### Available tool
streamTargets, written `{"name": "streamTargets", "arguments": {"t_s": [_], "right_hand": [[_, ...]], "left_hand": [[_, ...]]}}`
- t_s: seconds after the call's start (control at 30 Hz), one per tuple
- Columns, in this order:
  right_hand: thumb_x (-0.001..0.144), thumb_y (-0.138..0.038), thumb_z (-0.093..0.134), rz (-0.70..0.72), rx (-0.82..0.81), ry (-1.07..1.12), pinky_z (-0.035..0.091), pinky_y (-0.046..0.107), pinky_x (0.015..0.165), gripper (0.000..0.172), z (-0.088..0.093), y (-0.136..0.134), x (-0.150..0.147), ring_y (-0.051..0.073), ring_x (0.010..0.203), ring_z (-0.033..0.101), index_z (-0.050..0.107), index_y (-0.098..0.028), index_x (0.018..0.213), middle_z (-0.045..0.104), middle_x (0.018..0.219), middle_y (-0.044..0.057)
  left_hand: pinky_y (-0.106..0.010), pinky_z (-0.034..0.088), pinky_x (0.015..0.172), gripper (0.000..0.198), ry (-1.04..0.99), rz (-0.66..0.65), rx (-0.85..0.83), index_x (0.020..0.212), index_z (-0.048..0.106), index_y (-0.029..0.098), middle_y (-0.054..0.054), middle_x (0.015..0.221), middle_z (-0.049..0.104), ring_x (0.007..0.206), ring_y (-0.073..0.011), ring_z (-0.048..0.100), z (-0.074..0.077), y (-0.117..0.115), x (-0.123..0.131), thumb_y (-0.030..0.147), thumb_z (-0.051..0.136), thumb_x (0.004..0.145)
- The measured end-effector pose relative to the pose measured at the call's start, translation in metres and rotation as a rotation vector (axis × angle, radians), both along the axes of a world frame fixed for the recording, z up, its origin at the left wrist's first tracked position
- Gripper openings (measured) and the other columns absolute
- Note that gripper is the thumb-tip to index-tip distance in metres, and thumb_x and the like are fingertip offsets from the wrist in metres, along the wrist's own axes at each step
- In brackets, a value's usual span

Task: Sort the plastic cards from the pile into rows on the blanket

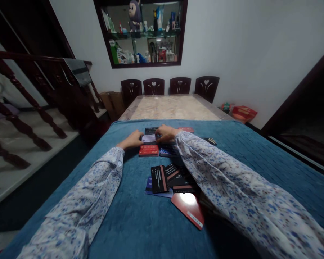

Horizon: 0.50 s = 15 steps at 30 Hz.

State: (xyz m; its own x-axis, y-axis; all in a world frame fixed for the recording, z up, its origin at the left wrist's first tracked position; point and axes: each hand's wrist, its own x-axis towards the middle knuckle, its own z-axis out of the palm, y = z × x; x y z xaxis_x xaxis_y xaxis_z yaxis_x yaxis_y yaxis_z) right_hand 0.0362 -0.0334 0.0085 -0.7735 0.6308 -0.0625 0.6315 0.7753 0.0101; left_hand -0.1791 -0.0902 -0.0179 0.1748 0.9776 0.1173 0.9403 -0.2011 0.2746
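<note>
Both my arms reach forward in flowered sleeves over a blue cloth (129, 219) that covers the table. My left hand (131, 140) and my right hand (166, 133) meet at a pale card (149, 138), fingers closed on its two ends. A red card (148, 150) lies just in front of it, with a blue card (167, 152) beside it. A dark card (151, 130) lies behind the hands. Nearer to me several black, red and blue cards (172, 180) lie in a loose heap, with a large red card (189, 208) at its near edge.
Past the cloth the marble tabletop (172, 107) shows, with several dark chairs (153, 86) along the far side. A wall cabinet (143, 32) holds bottles. A wooden stair rail (29, 93) runs on the left. A small dark object (211, 141) lies on the cloth at right.
</note>
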Motion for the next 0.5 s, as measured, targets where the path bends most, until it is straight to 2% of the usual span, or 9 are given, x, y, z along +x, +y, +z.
{"name": "streamTargets", "arguments": {"t_s": [0.33,0.5], "right_hand": [[0.08,-0.043,0.075,-0.045,-0.024,-0.032,0.05,0.031,0.079,0.035,0.0014,-0.0049,-0.001,0.033,0.114,0.061,0.078,-0.019,0.105,0.075,0.113,0.013],[0.082,-0.042,0.073,-0.063,-0.069,-0.043,0.05,0.029,0.082,0.034,0.0056,-0.009,0.0001,0.029,0.108,0.066,0.079,-0.018,0.105,0.076,0.113,0.012]], "left_hand": [[-0.033,0.053,0.084,0.028,0.021,-0.021,-0.035,0.09,0.074,0.016,-0.008,0.091,0.069,0.089,-0.0271,0.066,0.0004,0.0006,0.0056,0.015,0.066,0.063],[-0.031,0.051,0.076,0.018,-0.007,-0.07,-0.079,0.079,0.069,0.016,-0.006,0.082,0.07,0.081,-0.0247,0.066,0.0023,0.0012,0.0059,0.015,0.062,0.062]]}}
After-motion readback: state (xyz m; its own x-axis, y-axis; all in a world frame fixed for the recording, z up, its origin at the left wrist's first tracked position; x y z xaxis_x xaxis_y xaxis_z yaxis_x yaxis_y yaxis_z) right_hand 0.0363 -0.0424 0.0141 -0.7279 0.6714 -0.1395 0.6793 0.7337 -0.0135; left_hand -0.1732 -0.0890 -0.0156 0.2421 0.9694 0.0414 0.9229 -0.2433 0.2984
